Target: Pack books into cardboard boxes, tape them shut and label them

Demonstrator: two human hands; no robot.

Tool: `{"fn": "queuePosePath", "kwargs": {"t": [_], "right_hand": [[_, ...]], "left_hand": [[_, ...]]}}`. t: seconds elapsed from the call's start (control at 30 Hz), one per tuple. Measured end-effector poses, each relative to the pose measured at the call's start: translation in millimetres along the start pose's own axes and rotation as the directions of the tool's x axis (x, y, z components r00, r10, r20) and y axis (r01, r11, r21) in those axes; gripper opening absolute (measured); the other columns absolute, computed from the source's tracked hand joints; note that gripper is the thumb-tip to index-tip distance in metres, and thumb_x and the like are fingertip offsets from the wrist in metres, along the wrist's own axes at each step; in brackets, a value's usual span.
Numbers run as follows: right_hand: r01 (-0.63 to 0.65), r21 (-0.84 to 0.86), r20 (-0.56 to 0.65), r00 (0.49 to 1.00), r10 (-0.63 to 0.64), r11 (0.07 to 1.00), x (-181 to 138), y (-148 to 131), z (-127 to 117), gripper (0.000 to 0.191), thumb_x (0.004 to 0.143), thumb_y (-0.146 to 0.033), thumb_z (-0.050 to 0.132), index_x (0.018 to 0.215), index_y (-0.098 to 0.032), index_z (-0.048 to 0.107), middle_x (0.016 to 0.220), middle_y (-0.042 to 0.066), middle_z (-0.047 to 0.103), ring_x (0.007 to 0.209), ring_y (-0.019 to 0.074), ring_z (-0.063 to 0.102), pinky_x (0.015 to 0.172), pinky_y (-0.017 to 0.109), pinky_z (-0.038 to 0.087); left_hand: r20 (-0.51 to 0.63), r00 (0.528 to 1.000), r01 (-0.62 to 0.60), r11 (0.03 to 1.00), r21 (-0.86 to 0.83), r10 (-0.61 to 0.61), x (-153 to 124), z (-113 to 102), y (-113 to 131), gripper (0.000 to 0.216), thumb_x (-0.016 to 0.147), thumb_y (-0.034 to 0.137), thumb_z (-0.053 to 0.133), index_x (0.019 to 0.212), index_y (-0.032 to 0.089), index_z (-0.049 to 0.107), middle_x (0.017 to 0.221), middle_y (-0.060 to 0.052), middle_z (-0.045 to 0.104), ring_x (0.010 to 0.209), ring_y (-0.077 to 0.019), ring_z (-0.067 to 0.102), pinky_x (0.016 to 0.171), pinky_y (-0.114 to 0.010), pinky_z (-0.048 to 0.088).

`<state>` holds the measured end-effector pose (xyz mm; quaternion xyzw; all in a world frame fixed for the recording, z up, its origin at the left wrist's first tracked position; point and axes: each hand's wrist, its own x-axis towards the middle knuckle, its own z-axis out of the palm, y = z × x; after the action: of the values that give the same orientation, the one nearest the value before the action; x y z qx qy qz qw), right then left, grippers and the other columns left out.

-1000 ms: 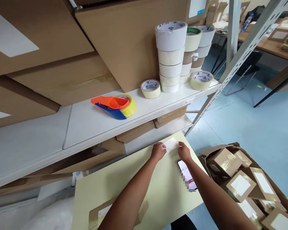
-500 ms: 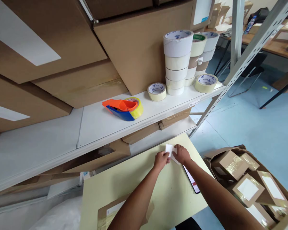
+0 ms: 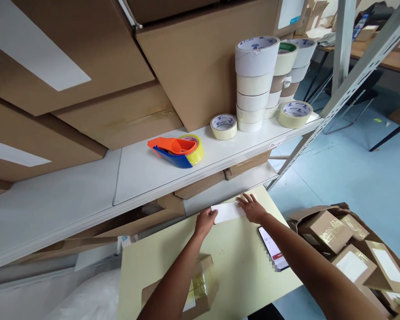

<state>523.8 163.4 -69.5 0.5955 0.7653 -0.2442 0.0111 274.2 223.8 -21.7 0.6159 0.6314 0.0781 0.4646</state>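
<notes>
A white slip of paper point(image 3: 227, 212) lies stretched out near the far edge of the pale table point(image 3: 243, 249). My left hand point(image 3: 206, 221) pinches its left end between thumb and fingers. At the other end, my right hand point(image 3: 251, 209) rests with its fingers spread, touching the paper. A phone point(image 3: 270, 249) with a lit screen lies beneath my right forearm. Close to my left forearm sits a taped cardboard box point(image 3: 202, 284), partly hidden by that arm.
Above the table runs a white shelf point(image 3: 143, 178) bearing an orange and blue tape dispenser point(image 3: 175, 151), stacked tape rolls point(image 3: 253, 84) and large cartons point(image 3: 200, 66). A metal shelf post point(image 3: 343, 44) rises at the right. On the floor stands an open carton point(image 3: 295, 218) of small taped boxes.
The paper, folded or bunched between both hands before, is now spread flat. My left hand has moved left, and my right hand's fingers have opened out.
</notes>
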Motion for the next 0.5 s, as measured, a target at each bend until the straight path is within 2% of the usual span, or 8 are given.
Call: {"fn": "queuePosePath", "kwargs": {"t": [0.1, 0.17, 0.3, 0.4, 0.5], "right_hand": [[-0.014, 0.006, -0.002, 1.0, 0.014, 1.0, 0, 4, -4, 0.063, 0.077, -0.005, 0.054, 0.138, -0.017, 0.06, 0.165, 0.01, 0.035, 0.155, 0.0335, 0.018, 0.125, 0.055, 0.011], [-0.061, 0.06, -0.063, 0.996, 0.064, 0.996, 2, 0, -5, 0.057, 0.077, -0.01, 0.057, 0.134, -0.016, 0.063, 0.163, 0.013, 0.037, 0.153, 0.0327, 0.025, 0.124, 0.053, 0.016], [-0.226, 0.176, -0.22, 0.94, 0.262, 0.958, 19, -14, 0, 0.043, 0.093, -0.023, 0.049, 0.132, -0.012, 0.061, 0.156, 0.019, 0.046, 0.145, 0.0313, 0.039, 0.12, 0.049, 0.025], [-0.338, 0.194, -0.268, 0.885, 0.381, 0.921, 37, -23, 11, 0.048, 0.099, -0.028, 0.042, 0.141, -0.01, 0.053, 0.16, 0.021, 0.04, 0.15, 0.0342, 0.031, 0.121, 0.053, 0.021], [-0.388, 0.191, -0.283, 0.858, 0.429, 0.902, 49, -25, 26, 0.053, 0.099, -0.032, 0.042, 0.148, -0.011, 0.048, 0.164, 0.02, 0.033, 0.153, 0.0361, 0.023, 0.122, 0.057, 0.014]], "left_hand": [[0.021, 0.999, 0.041, 0.998, -0.045, -0.04, -2, 0, -9, 0.031, 0.085, 0.047, 0.05, 0.07, 0.021, 0.057, 0.058, 0.0, 0.065, 0.062, -0.0167, 0.067, 0.055, -0.023, 0.043], [0.033, 0.997, 0.066, 0.994, -0.085, -0.063, -2, 2, -12, 0.033, 0.087, 0.049, 0.045, 0.073, 0.021, 0.057, 0.061, 0.0, 0.067, 0.061, -0.0161, 0.068, 0.051, -0.022, 0.041], [0.022, 0.997, 0.079, 0.989, -0.122, -0.077, -1, 5, -14, 0.039, 0.088, 0.052, 0.04, 0.071, 0.021, 0.055, 0.061, -0.001, 0.065, 0.058, -0.0155, 0.068, 0.047, -0.021, 0.038], [0.006, 0.998, 0.07, 0.991, -0.114, -0.07, -2, 6, -14, 0.04, 0.089, 0.052, 0.04, 0.067, 0.021, 0.054, 0.062, -0.001, 0.066, 0.057, -0.015, 0.067, 0.052, -0.023, 0.042], [-0.001, 0.998, 0.069, 0.993, -0.093, -0.069, -3, 8, -15, 0.039, 0.089, 0.049, 0.04, 0.066, 0.021, 0.054, 0.066, -0.002, 0.069, 0.056, -0.0139, 0.067, 0.058, -0.024, 0.046]]}}
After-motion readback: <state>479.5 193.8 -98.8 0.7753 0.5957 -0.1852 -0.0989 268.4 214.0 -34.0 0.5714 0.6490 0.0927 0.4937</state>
